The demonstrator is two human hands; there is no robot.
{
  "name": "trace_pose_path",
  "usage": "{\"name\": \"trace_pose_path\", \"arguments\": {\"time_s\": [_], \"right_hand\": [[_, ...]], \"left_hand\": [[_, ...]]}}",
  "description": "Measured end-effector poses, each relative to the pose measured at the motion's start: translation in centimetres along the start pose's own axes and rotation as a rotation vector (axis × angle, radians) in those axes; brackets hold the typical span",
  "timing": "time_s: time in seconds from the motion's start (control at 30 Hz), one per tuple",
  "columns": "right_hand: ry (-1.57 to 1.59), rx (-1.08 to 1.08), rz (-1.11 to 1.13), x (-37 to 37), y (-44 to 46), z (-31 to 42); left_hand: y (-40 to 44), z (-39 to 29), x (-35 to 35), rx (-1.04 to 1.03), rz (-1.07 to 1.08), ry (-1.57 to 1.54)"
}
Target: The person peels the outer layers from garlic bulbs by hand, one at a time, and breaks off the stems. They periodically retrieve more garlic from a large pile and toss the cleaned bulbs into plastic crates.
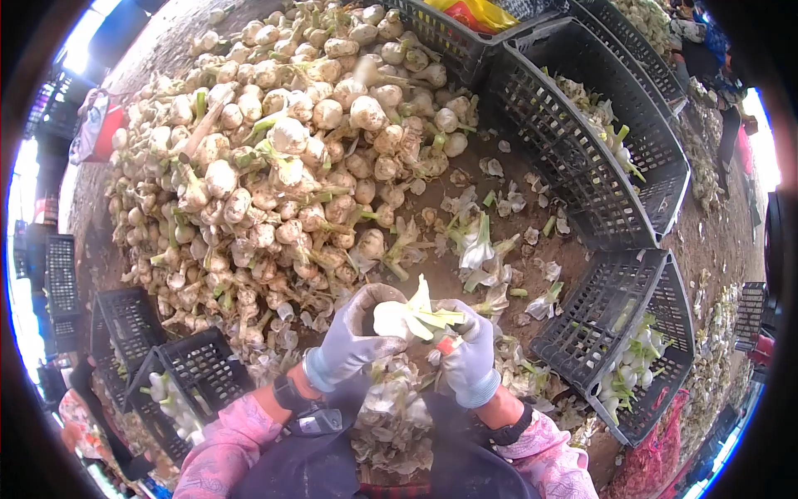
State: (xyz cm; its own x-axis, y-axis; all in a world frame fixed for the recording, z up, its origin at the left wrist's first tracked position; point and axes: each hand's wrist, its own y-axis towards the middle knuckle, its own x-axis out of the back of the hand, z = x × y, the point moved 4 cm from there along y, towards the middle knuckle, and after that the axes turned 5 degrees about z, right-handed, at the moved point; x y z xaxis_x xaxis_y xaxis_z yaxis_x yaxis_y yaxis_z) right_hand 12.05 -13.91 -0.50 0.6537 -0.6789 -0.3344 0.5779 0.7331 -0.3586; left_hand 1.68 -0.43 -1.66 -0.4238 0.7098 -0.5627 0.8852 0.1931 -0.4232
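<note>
My left hand (347, 337), in a pale glove with a soiled palm and fingers, is closed around a white garlic bulb (389, 321). The bulb's pale green stalk and loosened leaves (426, 313) point to the right, toward my other hand. My right hand (467, 349), gloved too, is closed beside the stalk. A small orange-red object (448, 344) shows at its thumb and fingers; its kind is not clear. Garlic skins (392, 416) lie heaped between my knees, below both hands.
A large heap of unpeeled garlic (274, 183) lies ahead and to the left. Black crates (582, 141) stand at the right; one nearer crate (603, 308) holds cleaned bulbs. More crates (204, 366) are at left. Leaf scraps (478, 249) litter the ground.
</note>
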Motion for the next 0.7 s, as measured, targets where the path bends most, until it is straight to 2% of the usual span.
{"name": "trace_pose_path", "arguments": {"time_s": [0.23, 0.33, 0.43, 0.6, 0.67, 0.7], "right_hand": [[0.439, -0.073, 0.063, -0.1, -0.9, -0.8], [0.49, -0.193, 0.08, -0.4, -1.3, -0.1], [0.744, -0.245, 0.086, -0.9, -1.5, -1.0], [0.859, -0.356, 0.041, -1.5, -1.6, 0.2], [0.843, -0.177, 0.053, -0.8, -1.4, 0.2], [0.832, -0.089, 0.06, -0.3, -1.3, 0.4]], "left_hand": [[-0.1, -0.6, -0.3, 0.016, 0.089, -0.058], [-0.2, -0.8, -0.6, -0.008, 0.154, -0.121], [-0.4, -1.5, -0.8, -0.016, 0.242, -0.132], [-0.7, -2.2, -1.3, 0.026, 0.321, -0.237], [-1.4, -2.6, -1.7, 0.093, 0.351, -0.264], [-1.5, -2.4, -1.4, 0.048, 0.309, -0.063]]}}
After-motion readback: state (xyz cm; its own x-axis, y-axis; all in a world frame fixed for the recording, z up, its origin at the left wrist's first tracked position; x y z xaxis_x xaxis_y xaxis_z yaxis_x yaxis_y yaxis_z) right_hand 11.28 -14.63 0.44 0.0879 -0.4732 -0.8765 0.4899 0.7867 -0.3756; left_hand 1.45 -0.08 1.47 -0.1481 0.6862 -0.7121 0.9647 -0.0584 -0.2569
